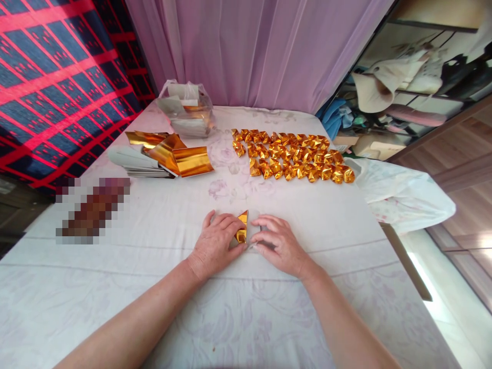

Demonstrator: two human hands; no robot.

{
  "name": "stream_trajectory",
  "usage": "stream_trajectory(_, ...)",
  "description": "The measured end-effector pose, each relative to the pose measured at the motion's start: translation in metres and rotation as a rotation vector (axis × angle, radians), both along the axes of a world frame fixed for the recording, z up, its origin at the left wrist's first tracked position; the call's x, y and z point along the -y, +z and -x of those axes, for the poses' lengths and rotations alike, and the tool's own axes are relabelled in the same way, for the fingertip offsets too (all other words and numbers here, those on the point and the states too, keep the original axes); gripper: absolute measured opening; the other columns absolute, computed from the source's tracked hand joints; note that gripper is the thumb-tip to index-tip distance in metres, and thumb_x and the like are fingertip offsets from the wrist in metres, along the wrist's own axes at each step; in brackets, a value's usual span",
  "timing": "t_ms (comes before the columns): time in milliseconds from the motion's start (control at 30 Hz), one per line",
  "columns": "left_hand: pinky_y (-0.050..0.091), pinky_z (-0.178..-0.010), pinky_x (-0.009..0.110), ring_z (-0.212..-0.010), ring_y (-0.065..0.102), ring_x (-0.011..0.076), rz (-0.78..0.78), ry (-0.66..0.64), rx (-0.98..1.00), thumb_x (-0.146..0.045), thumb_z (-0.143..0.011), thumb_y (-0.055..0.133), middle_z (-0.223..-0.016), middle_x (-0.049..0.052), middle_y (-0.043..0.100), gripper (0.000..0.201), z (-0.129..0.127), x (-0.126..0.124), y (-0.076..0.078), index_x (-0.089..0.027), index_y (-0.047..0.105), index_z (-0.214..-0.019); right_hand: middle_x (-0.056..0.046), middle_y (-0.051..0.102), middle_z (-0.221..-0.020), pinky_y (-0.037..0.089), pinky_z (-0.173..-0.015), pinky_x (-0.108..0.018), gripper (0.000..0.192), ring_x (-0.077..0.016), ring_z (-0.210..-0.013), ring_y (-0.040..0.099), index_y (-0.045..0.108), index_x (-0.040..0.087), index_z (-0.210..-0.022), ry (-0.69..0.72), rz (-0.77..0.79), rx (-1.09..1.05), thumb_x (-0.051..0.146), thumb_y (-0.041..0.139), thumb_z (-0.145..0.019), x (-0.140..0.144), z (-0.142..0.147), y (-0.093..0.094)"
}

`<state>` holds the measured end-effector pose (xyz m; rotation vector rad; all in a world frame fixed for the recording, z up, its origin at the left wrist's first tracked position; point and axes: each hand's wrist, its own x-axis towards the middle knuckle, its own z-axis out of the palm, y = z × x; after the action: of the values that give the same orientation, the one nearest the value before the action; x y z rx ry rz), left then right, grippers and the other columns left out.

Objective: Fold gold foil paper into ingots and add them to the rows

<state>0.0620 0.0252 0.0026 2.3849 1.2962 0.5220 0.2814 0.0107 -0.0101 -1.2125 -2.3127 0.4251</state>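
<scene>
On the table in front of me lies a small partly folded piece of gold foil paper (242, 228), its gold face showing as a pointed flap and its pale underside at the right. My left hand (219, 236) holds the paper down from the left, the fingers laid over it and the thumb at its near edge. From the other side, my right hand (280, 243) pinches at the pale right edge with curved fingers and thumb. Part of the paper is hidden under the left fingers.
Several folded gold foil pieces (294, 156) stand in rows at the back right. A stack of foil sheets (154, 161) lies back left, before a clear plastic bag of sheets (188, 110). A white plastic bag (411, 192) hangs by the right edge. One patch at left is blurred out.
</scene>
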Motion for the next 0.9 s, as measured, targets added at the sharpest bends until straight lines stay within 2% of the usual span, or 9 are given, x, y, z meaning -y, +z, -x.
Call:
stream_trajectory(100,0.019,-0.115,0.058,-0.12,0.055,0.0277,-0.007,0.002,0.0,-0.031,-0.081,0.069,-0.12,0.005,0.068,0.032,-0.0002,0.0012,-0.0001,-0.025,0.062,-0.112,-0.003,0.062,-0.13,0.038,-0.104,-0.051,0.016,-0.0284,-0.132,0.045,0.075,0.031,-0.094,0.043,0.021,0.025,0.021,0.067,-0.085,0.0004,-0.0025,0.0008)
stream_trajectory(300,0.019,-0.115,0.057,-0.122,0.055,0.0273,0.006,-0.021,0.011,-0.03,-0.081,0.07,-0.122,0.005,0.068,0.034,0.0007,-0.0005,-0.0013,-0.025,0.06,-0.112,-0.004,0.063,-0.13,0.04,-0.104,-0.053,0.011,-0.0298,-0.134,0.044,0.075,0.028,-0.086,0.034,0.028,0.014,0.023,0.065,-0.088,0.0017,-0.0003,0.003)
stream_trajectory(567,0.019,-0.115,0.056,-0.124,0.054,0.0267,0.027,-0.032,0.03,-0.028,-0.08,0.071,-0.122,0.005,0.067,0.024,0.0017,-0.0013,-0.002,-0.024,0.058,-0.099,-0.005,0.067,-0.122,0.042,-0.103,-0.052,0.007,-0.0316,-0.132,0.046,0.07,0.025,-0.078,-0.124,-0.026,-0.006,0.029,0.072,-0.084,-0.0015,0.005,-0.0046)
stream_trajectory(767,0.019,-0.115,0.055,-0.122,0.055,0.0246,0.037,-0.022,0.054,-0.025,-0.08,0.071,-0.118,0.003,0.067,0.021,0.0011,-0.0006,-0.0003,-0.024,0.057,-0.095,-0.004,0.065,-0.126,0.04,-0.104,-0.05,0.01,-0.0299,-0.133,0.044,0.069,0.025,-0.082,-0.094,-0.004,0.012,0.025,0.062,-0.09,-0.0017,0.0026,-0.0037)
stream_trajectory(900,0.018,-0.116,0.055,-0.122,0.054,0.0242,0.042,-0.028,0.043,-0.025,-0.082,0.069,-0.119,0.002,0.066,0.012,0.0009,-0.0001,-0.0002,-0.024,0.06,-0.089,-0.005,0.066,-0.124,0.041,-0.101,-0.05,0.012,-0.0298,-0.131,0.047,0.069,0.024,-0.082,-0.133,-0.009,0.027,0.025,0.06,-0.091,-0.0016,0.0062,-0.0037)
